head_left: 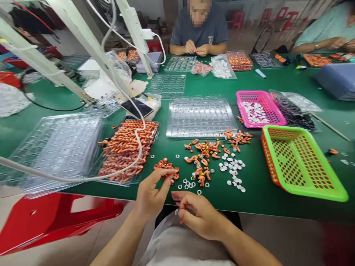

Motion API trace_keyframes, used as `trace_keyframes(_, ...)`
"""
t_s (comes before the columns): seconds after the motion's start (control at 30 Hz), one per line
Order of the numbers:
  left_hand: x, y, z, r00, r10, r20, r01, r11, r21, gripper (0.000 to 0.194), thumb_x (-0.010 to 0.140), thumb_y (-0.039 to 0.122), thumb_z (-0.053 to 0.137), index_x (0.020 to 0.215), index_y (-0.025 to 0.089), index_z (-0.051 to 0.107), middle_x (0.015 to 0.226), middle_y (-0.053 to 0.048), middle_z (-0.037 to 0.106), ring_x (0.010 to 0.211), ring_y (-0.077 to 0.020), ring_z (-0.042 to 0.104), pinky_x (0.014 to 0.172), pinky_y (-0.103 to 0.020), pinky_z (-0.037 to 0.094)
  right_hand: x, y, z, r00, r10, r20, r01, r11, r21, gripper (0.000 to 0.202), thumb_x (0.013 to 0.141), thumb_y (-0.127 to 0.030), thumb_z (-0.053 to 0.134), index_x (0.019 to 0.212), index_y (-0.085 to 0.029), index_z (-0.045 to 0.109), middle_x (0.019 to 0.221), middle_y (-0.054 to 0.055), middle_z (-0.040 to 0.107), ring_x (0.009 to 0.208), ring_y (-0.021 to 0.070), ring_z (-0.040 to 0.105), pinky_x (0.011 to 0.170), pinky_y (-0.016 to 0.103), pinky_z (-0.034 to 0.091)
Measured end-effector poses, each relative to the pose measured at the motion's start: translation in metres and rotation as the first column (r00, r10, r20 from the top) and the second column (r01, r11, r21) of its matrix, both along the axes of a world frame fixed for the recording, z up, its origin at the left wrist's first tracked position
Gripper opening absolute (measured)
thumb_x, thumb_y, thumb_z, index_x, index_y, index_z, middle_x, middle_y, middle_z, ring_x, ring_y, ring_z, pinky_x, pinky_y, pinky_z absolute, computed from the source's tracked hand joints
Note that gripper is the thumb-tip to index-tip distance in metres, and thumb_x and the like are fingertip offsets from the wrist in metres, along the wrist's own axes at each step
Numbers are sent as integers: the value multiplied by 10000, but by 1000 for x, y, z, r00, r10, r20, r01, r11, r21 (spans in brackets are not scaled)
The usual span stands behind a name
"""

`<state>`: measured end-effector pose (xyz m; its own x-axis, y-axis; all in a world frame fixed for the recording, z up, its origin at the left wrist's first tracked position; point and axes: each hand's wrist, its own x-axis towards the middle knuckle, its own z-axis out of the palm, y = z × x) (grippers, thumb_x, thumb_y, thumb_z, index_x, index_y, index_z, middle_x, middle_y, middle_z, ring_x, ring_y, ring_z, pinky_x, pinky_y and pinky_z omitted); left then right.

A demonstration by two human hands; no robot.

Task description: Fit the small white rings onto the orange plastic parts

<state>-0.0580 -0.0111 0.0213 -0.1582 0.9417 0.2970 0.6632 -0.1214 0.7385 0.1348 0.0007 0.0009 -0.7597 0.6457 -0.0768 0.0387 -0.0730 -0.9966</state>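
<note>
My left hand (152, 194) is closed in a pinch at the edge of a small pile of round orange caps (163, 165). Whatever sits between its fingertips is too small to make out. Lower down, over my lap at the table edge, my right hand (201, 216) has its fingers curled round a small orange part, mostly hidden, with a whitish bit showing at the thumb. In front of my hands lie curved orange pieces (204, 149), some with yellow or silvery ends. White rings (187, 184) and white discs (233, 166) are scattered beside them.
A clear tray (149, 133) of orange parts and stacked clear trays (66, 144) stand left. A white cable (83, 180) crosses there. A green basket (327, 181) and a pink basket (279, 114) stand right. Across the table (210, 87) a person (198, 33) works with both hands.
</note>
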Motion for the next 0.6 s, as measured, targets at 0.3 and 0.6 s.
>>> trace_keyframes(0.3,33,30,5,935,-355,-29,355,935,1,64,909,193,613,919,194,677,876,-21,733,826,-155,669,792,-276,516,73,-3,12,1000,-8,-30,10,999,40,175,771,-34,587,802,-205,567,1179,75,712,1041,193,683,885,306,538)
trace_keyframes(0.6,103,106,3,683,-646,-340,535,760,-369,156,903,177,592,992,161,720,992,-101,705,953,-260,627,795,-359,502,112,-21,-5,969,-242,-55,236,966,-102,162,780,-39,534,774,-201,543,989,84,729,894,193,680,631,232,539)
